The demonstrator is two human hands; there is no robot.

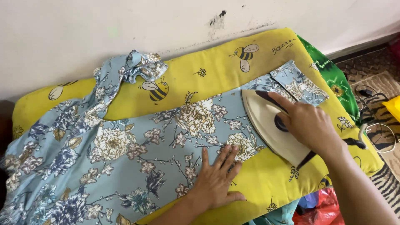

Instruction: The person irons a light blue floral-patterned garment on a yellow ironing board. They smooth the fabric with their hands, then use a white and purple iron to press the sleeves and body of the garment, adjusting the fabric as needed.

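Fabric lies flat beneath spread left fingers; right fingers grip the iron on it.

A home, ironing done at floor level. Landmark: yellow bee-print cushion laid flat as an ironing pad, its far edge against a scuffed white wall. On the cushion, a floral blue garment and a cream electric iron. Right of the cushion, patterned rugs and loose cables. Below its near right corner, a red plastic bag.
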